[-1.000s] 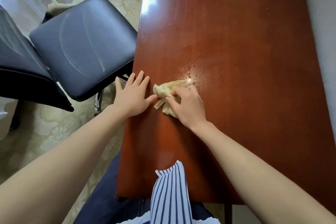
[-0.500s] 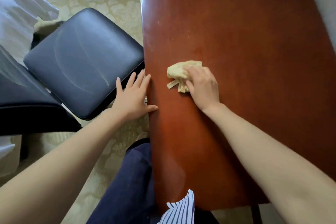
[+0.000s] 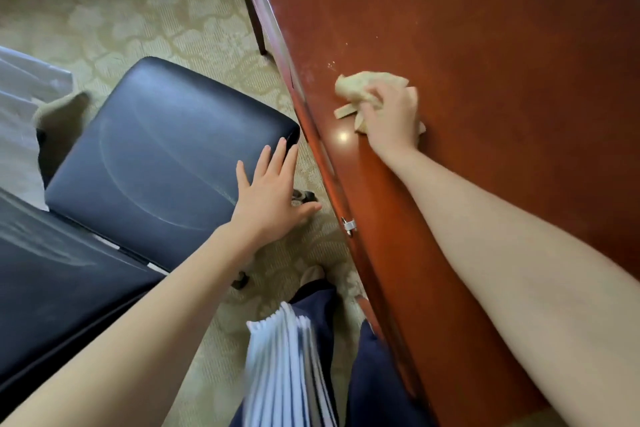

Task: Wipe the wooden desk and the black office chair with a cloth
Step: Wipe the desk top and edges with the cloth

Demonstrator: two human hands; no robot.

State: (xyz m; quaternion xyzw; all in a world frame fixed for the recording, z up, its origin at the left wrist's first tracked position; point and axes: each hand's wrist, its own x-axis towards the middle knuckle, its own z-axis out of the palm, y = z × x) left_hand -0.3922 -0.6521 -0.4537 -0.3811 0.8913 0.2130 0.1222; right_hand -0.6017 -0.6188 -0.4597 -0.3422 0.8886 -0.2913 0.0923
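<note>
- My right hand [image 3: 391, 114] is in the upper right of the frame, with its fingers curled over the bunched tan cloth [image 3: 367, 85] and gripping it against the desk [image 3: 485, 28].
- The cloth lies on the red-brown desktop near its left edge. A loose strip of it (a tag or a hem, I cannot tell which) sticks out to the left of my knuckles.
- Pale specks dot the wood above the cloth, and a small bright glare sits just below it.
- My left hand [image 3: 270, 194] is at the centre of the frame, released, with its fingers straight and spread and holding nothing.
- Its fingertips lie over the near right corner of the black chair [image 3: 166, 149], and its thumb points toward the desk. I cannot tell whether the palm touches the seat.
- The chair fills the left middle of the frame, just beside the desk's edge, and its seat shows faint curved smears.
- The chair's back runs dark along the lower left.
- A patterned beige carpet [image 3: 138, 3] covers the upper left and the strip between chair and desk.
- A small metal fitting [image 3: 349, 225] sits on the desk's side edge, right of my left wrist.
- At the bottom centre are my striped shirt [image 3: 287, 367] and dark blue trousers [image 3: 374, 374].
- A white sheet [image 3: 20, 87] lies at the far left edge.
</note>
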